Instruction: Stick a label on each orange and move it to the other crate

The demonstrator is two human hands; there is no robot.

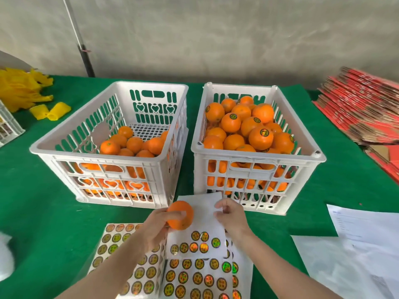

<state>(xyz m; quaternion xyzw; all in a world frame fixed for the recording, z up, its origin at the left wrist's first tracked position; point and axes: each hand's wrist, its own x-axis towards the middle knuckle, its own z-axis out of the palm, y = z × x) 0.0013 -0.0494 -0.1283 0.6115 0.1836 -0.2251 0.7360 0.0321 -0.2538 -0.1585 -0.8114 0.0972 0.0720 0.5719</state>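
Right white plastic crate heaped with labelled fruit, left white plastic crate low; left hand grips a round bare orange, right hand pinched, contents unclear.

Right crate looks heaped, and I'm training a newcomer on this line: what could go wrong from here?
1. The right crate is heaped to about its rim, so the orange in the left hand might roll off once added.
2. The loose label sheets overlap under both hands; the right hand, working at a sheet's edge, could drag one askew or crease it.
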